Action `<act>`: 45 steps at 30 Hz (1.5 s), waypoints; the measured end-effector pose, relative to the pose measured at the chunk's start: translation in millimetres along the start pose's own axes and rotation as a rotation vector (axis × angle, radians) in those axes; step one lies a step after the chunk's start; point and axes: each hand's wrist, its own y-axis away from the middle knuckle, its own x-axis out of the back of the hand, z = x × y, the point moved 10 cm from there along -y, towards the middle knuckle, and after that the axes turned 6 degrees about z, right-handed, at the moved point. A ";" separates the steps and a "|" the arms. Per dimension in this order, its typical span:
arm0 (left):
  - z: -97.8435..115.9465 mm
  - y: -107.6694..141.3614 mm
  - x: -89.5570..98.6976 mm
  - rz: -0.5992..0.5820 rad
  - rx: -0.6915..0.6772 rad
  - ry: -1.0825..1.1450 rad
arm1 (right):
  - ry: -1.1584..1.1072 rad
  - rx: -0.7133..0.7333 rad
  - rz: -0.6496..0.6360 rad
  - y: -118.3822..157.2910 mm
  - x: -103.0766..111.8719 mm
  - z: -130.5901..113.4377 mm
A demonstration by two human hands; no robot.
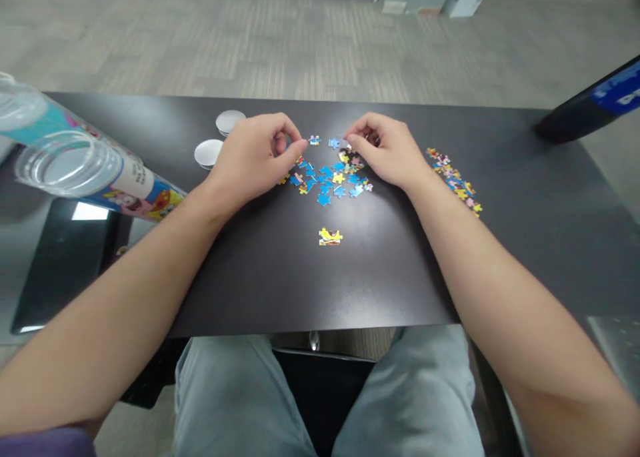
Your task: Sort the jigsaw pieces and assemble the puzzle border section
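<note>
Small jigsaw pieces, many blue, lie in a loose pile point(325, 177) on the dark table point(280, 270). My left hand point(267, 150) is at the pile's left edge, thumb and forefinger pinched together; what they hold, if anything, is too small to name. On the other side, my right hand point(383, 147) has its fingers curled above the right edge of the pile, its grip partly hidden. Two loose pieces, one multicoloured point(315, 140) and one light blue point(334, 143), sit between the hands. Nearer my body lies a small yellow joined section point(331, 237).
A row of pieces point(454, 180) lies beyond my right forearm. Two clear-topped printed tubes point(135, 183) and white round lids point(208, 153) are at left, near a black glossy device point(65, 257). A dark cylinder point(575, 117) stands at far right.
</note>
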 end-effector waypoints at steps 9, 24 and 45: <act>-28.5 -6.5 -15.2 -0.013 0.036 0.030 | 0.123 0.076 -0.039 2.6 18.6 -9.8; -23.2 -8.2 -19.3 0.027 0.001 0.003 | -0.130 -0.062 -0.198 4.7 7.6 -10.8; 38.9 2.4 -10.6 -0.057 -0.164 0.124 | -0.522 -0.209 -0.250 18.6 -7.6 -54.9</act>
